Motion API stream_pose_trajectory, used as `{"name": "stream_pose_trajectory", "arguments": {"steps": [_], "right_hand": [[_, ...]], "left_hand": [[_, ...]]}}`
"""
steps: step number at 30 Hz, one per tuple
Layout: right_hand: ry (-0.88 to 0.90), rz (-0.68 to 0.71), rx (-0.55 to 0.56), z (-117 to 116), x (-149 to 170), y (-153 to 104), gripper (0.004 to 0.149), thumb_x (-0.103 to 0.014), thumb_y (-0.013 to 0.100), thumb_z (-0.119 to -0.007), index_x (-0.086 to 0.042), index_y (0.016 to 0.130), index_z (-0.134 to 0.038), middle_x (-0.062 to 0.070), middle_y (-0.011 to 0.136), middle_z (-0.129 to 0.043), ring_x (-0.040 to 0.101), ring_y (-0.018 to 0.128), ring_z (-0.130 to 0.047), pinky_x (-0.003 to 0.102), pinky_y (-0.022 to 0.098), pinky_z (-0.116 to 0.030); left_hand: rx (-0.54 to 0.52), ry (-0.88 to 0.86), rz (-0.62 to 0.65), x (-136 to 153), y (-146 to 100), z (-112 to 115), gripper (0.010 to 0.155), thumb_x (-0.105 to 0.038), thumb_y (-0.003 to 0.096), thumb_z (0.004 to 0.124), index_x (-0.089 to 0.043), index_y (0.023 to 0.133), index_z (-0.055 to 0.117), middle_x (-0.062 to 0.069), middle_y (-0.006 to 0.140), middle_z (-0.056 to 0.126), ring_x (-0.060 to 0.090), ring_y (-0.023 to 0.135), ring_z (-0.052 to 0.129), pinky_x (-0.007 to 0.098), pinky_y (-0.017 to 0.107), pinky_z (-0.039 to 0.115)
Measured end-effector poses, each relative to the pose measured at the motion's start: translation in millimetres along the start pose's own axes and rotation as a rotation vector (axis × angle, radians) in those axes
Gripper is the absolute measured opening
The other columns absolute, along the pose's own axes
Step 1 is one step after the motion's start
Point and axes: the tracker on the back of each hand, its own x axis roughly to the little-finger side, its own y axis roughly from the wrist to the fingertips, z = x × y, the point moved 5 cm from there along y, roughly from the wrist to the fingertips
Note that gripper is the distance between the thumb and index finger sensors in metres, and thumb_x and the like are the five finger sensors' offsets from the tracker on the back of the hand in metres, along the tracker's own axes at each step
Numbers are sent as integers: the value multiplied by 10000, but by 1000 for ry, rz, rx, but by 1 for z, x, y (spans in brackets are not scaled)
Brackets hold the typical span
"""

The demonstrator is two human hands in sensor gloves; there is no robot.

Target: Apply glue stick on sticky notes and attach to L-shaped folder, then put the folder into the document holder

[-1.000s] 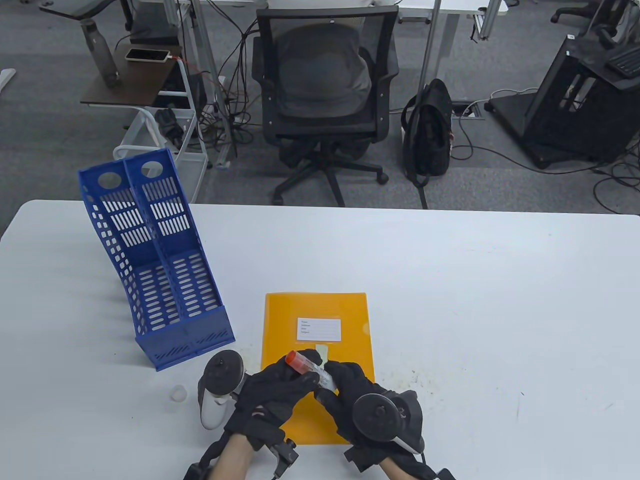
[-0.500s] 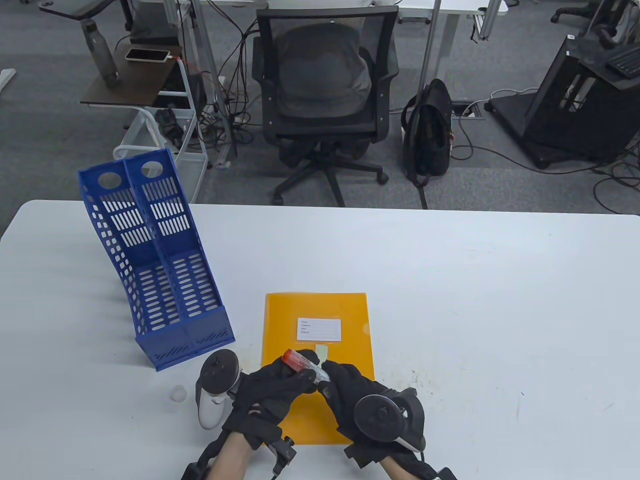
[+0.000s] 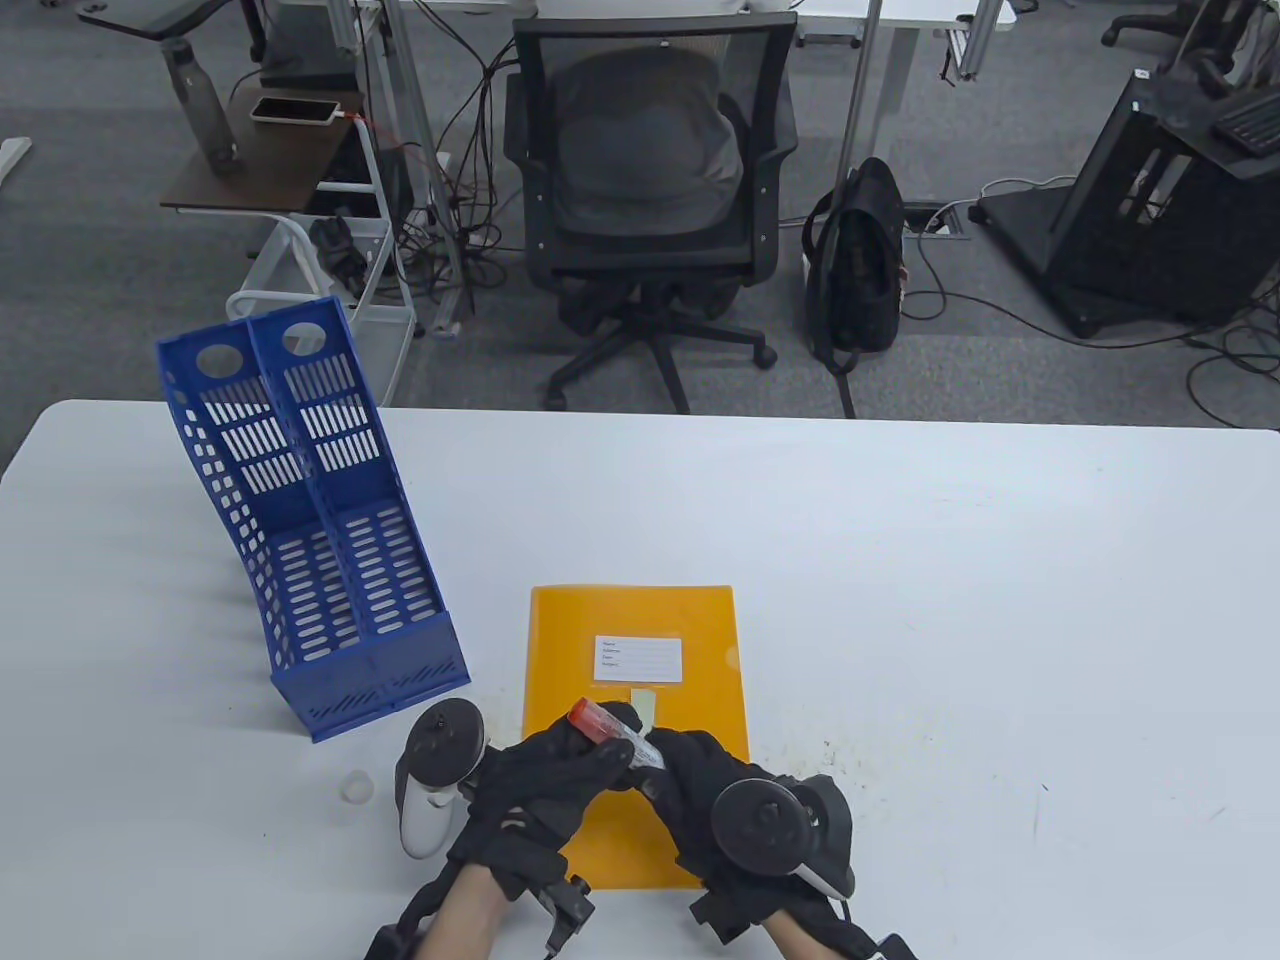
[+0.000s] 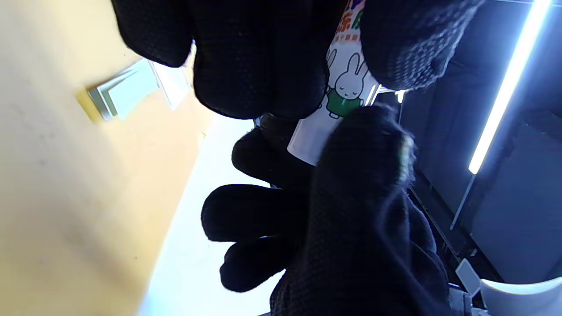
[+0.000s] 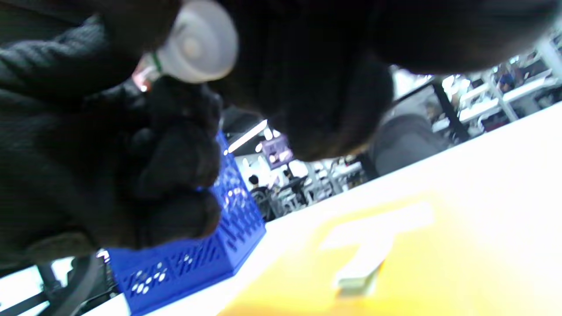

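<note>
An orange L-shaped folder (image 3: 640,620) lies flat on the white table, with a white label (image 3: 638,659) and a small pale sticky-note pad (image 3: 646,706) on it. Above its near half both hands hold a glue stick (image 3: 607,727), its red end pointing up and far-left. My left hand (image 3: 585,765) grips the stick's white printed barrel (image 4: 344,87). My right hand (image 3: 668,765) pinches the lower end, whose round white base (image 5: 197,44) shows in the right wrist view. The sticky-note pad (image 4: 123,90) lies just beyond the fingers. A blue document holder (image 3: 320,560) stands to the left.
A small translucent cap (image 3: 356,788) lies on the table left of the hands. The blue holder (image 5: 193,259) stands close to the folder's left edge. An office chair (image 3: 650,200) and a black backpack (image 3: 855,270) are on the floor beyond the table's far edge.
Both hands keep hold of the glue stick above the folder. The right hand has drifted slightly right and nearer; the stick has barely shifted.
</note>
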Motion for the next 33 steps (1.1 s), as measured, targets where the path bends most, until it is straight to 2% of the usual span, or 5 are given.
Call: {"name": "stream_pose_trajectory", "arguments": {"steps": [3, 10, 18, 24, 33], "right_hand": [[-56, 0, 36, 3, -3, -2, 664, -534, 392, -825, -62, 845, -710, 181, 774, -822, 264, 421, -985, 369, 182, -869], [84, -9, -83, -12, 5, 0, 707, -507, 483, -534, -1, 916, -772, 266, 822, -857, 336, 398, -998, 406, 167, -857], [-13, 5, 62, 3, 0, -2, 659, -541, 377, -846, -71, 824, -723, 169, 751, -845, 247, 369, -996, 361, 167, -874], [149, -27, -71, -12, 8, -2, 706, -509, 487, -557, -8, 957, -719, 290, 903, -764, 344, 455, -978, 412, 189, -856], [49, -8, 43, 2, 4, -3, 656, -541, 396, -822, -64, 843, -777, 203, 771, -876, 269, 367, -1006, 379, 171, -877]], "left_hand": [[3, 8, 13, -3, 0, 1, 612, -479, 476, 815, -147, 984, 733, 82, 802, 944, 287, 737, 934, 582, 658, 677], [-14, 2, 15, -2, -1, -4, 610, -482, 477, 815, -141, 977, 739, 84, 787, 949, 287, 725, 938, 582, 656, 679], [3, -12, 25, -3, -1, -1, 612, -487, 478, 811, -142, 978, 738, 79, 788, 949, 283, 727, 939, 581, 657, 680], [-8, -24, 11, -1, -1, -4, 611, -488, 482, 811, -137, 977, 736, 81, 787, 948, 285, 725, 938, 582, 658, 676], [0, -8, 18, -3, -1, -1, 612, -493, 482, 807, -141, 977, 737, 74, 785, 948, 280, 725, 939, 580, 658, 679]]}}
